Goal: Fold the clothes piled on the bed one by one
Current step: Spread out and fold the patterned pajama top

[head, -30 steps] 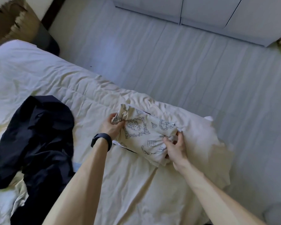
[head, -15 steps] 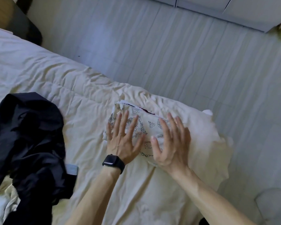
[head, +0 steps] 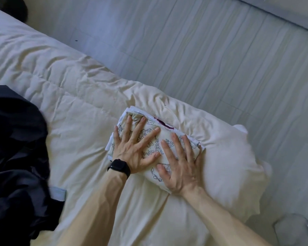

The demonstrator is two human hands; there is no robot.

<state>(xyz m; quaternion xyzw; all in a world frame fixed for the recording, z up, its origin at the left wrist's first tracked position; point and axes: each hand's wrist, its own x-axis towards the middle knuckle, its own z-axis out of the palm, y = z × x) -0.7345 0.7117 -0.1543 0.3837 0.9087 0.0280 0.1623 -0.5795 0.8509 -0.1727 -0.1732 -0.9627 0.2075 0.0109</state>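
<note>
Both hands, left hand [head: 132,150] and right hand [head: 180,167], lie fingers spread on the folded printed garment [head: 155,139], likely flattening its creases.

One wide-angle camera, worn on the head, looks steeply down and forward at close range. The left hand [head: 133,150] and right hand [head: 183,168] sit just below centre, forearms entering from 6 o'clock. The bed [head: 69,96] fills 6 to 10 o'clock; the floor [head: 203,50] spans 11 to 4 o'clock.
</note>
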